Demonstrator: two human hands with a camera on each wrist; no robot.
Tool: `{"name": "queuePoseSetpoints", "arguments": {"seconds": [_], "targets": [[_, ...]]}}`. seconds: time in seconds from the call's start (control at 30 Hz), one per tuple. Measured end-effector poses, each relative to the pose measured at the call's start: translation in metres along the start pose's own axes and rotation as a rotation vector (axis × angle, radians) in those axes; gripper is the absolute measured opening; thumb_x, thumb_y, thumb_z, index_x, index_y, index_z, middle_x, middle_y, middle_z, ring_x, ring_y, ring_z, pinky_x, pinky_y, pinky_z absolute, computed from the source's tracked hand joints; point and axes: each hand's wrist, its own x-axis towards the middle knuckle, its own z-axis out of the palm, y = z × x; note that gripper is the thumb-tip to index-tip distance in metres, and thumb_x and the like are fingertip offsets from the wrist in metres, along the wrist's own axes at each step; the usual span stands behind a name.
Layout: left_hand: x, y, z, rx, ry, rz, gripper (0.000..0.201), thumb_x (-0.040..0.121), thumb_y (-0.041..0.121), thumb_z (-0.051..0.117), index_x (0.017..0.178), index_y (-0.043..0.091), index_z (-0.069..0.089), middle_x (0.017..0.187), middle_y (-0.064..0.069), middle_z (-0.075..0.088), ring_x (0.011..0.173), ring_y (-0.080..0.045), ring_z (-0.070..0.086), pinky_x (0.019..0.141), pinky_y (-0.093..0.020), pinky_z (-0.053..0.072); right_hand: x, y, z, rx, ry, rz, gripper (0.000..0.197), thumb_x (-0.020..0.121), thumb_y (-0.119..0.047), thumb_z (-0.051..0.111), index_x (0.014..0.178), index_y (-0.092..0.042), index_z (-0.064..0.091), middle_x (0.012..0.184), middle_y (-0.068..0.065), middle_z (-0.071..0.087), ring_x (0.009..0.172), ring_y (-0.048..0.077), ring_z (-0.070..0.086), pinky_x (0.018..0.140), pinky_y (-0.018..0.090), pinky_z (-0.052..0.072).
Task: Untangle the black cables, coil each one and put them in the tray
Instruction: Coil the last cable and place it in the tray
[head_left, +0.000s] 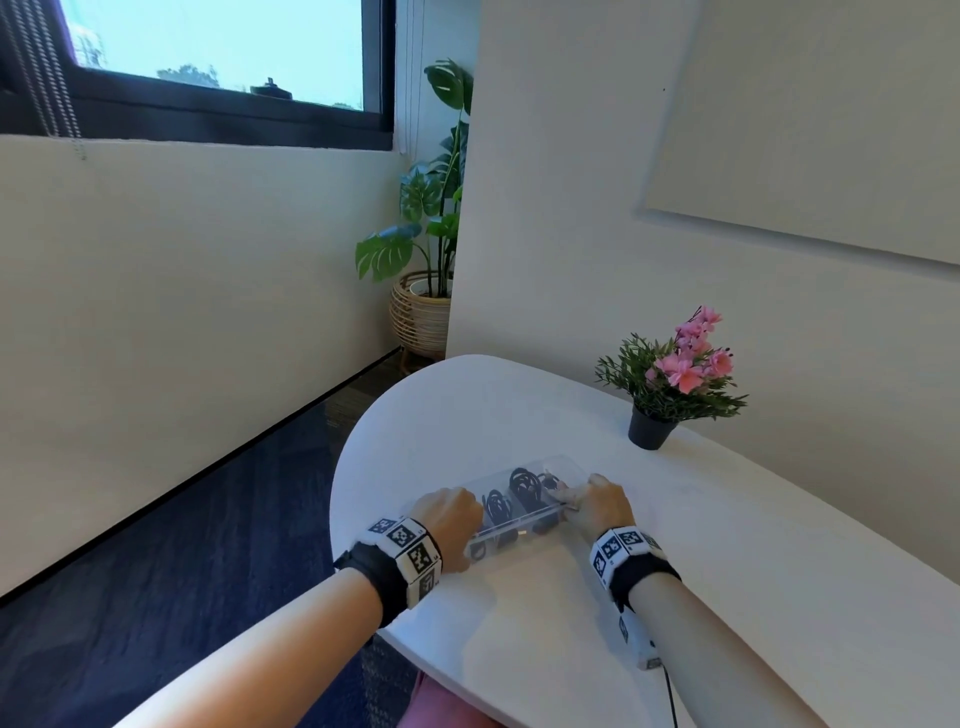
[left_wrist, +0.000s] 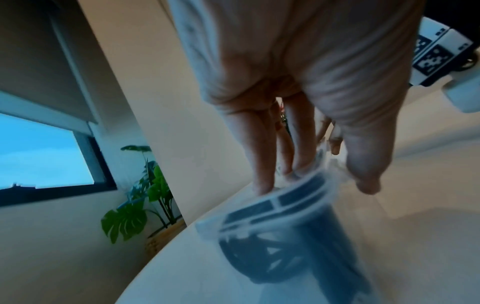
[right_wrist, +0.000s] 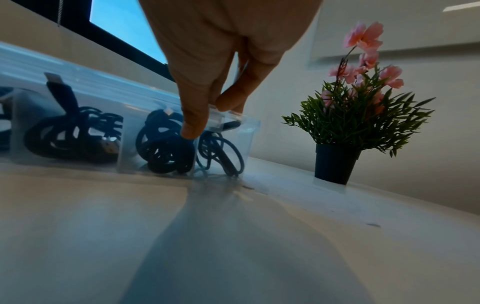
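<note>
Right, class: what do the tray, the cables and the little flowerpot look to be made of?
Tray: clear, glossy, likely plastic or acrylic; the cables show through its walls. Cables: black, matt, likely rubbery or braided sheath; too blurred to tell. Flowerpot: dark, smooth, matt, perhaps plastic.

White rounded tabletop (head_left: 545, 415) standing against cream walls (head_left: 182, 286). Daylight coming through dark-framed window (head_left: 218, 47), blind cord hanging at left. Dark blue carpet (head_left: 182, 545) covering floor. Monstera in wicker basket (head_left: 421, 249) sitting in corner. Pink-flowered plant in black pot (head_left: 672, 376) sitting on tabletop. Pale wall panel (head_left: 831, 130) hanging at right.
</note>
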Motion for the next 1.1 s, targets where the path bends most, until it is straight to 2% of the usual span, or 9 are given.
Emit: {"name": "queuePoseSetpoints", "arguments": {"seconds": [0.27, 0.4, 0.57, 0.63, 0.73, 0.83, 0.93, 1.0, 1.1], "targets": [[-0.003, 0.007, 0.005, 0.077, 0.033, -0.089, 0.027, 0.090, 0.020, 0.058, 0.115, 0.010, 0.062, 0.114, -0.004, 0.061, 0.105, -0.022, 0.061, 0.081, -0.029, 0.050, -0.012, -0.005, -0.008, 0.076, -0.057, 0.139, 0.029, 0.091, -0.031, 0.058, 0.117, -0.022, 0.066, 0.070, -0.009, 0.025, 0.087, 0.025, 0.054, 0.070, 0.020, 0.030], [-0.007, 0.014, 0.004, 0.103, 0.012, -0.074, 0.030, 0.090, 0.018, 0.057, 0.119, 0.012, 0.061, 0.113, -0.005, 0.063, 0.102, -0.022, 0.063, 0.076, -0.028, 0.051, -0.014, -0.009, -0.008, 0.108, -0.095, 0.179, 0.030, 0.094, -0.033, 0.055, 0.117, -0.019, 0.067, 0.096, 0.011, 0.051, 0.104, 0.033, 0.057, 0.080, 0.027, 0.040], [-0.005, 0.013, 0.003, 0.056, -0.003, -0.091, 0.029, 0.088, 0.014, 0.058, 0.116, 0.012, 0.063, 0.111, -0.006, 0.062, 0.099, -0.024, 0.064, 0.068, -0.028, 0.046, -0.008, -0.017, -0.013, 0.256, -0.103, 0.315, 0.032, 0.092, -0.029, 0.058, 0.106, -0.002, 0.066, 0.115, 0.020, 0.054, 0.112, 0.033, 0.054, 0.092, 0.030, 0.040], [-0.002, 0.012, 0.003, 0.078, -0.004, -0.092, 0.026, 0.087, 0.011, 0.058, 0.112, 0.008, 0.062, 0.111, -0.009, 0.062, 0.100, -0.026, 0.063, 0.069, -0.030, 0.047, -0.005, -0.018, -0.012, 0.287, -0.090, 0.358, 0.029, 0.092, -0.032, 0.057, 0.094, -0.004, 0.067, 0.116, 0.019, 0.055, 0.112, 0.032, 0.055, 0.092, 0.030, 0.040], [0.003, 0.009, 0.006, 0.076, 0.010, -0.090, 0.024, 0.086, 0.010, 0.058, 0.110, 0.009, 0.063, 0.109, -0.010, 0.062, 0.098, -0.026, 0.063, 0.075, -0.032, 0.052, -0.007, -0.023, -0.011, 0.266, -0.092, 0.340, 0.036, 0.092, -0.034, 0.057, 0.109, -0.003, 0.067, 0.110, 0.017, 0.055, 0.107, 0.031, 0.057, 0.092, 0.032, 0.044], [0.007, -0.001, 0.009, 0.040, 0.056, -0.085, 0.025, 0.087, 0.014, 0.057, 0.111, 0.014, 0.065, 0.107, -0.005, 0.063, 0.096, -0.023, 0.064, 0.075, -0.031, 0.052, -0.004, -0.024, -0.007, 0.226, -0.078, 0.349, 0.038, 0.090, -0.036, 0.059, 0.108, -0.004, 0.066, 0.093, 0.009, 0.050, 0.103, 0.031, 0.059, 0.080, 0.028, 0.043], [0.009, -0.022, 0.016, -0.106, 0.133, -0.100, 0.027, 0.086, 0.024, 0.055, 0.111, 0.020, 0.065, 0.112, 0.000, 0.062, 0.099, -0.022, 0.062, 0.081, -0.032, 0.053, -0.002, -0.022, -0.004, 0.110, -0.087, 0.293, 0.029, 0.094, -0.025, 0.053, 0.115, -0.010, 0.066, 0.081, 0.004, 0.039, 0.104, 0.031, 0.058, 0.084, 0.029, 0.044], [0.007, -0.035, 0.024, -0.250, 0.165, -0.139, 0.032, 0.079, 0.036, 0.056, 0.109, 0.028, 0.065, 0.115, 0.009, 0.062, 0.101, -0.018, 0.060, 0.083, -0.031, 0.052, -0.003, -0.021, -0.007, 0.058, -0.105, 0.217, 0.027, 0.093, -0.022, 0.053, 0.117, -0.018, 0.066, 0.091, 0.008, 0.045, 0.103, 0.032, 0.058, 0.088, 0.031, 0.046], [0.005, -0.044, 0.037, -0.369, 0.181, -0.144, 0.037, 0.080, 0.040, 0.061, 0.115, 0.030, 0.063, 0.118, 0.015, 0.058, 0.108, -0.012, 0.057, 0.087, -0.030, 0.051, 0.003, -0.011, -0.013, 0.008, -0.179, 0.246, 0.035, 0.088, -0.021, 0.059, 0.121, -0.008, 0.058, 0.110, 0.017, 0.054, 0.112, 0.033, 0.055, 0.092, 0.034, 0.045]]}}
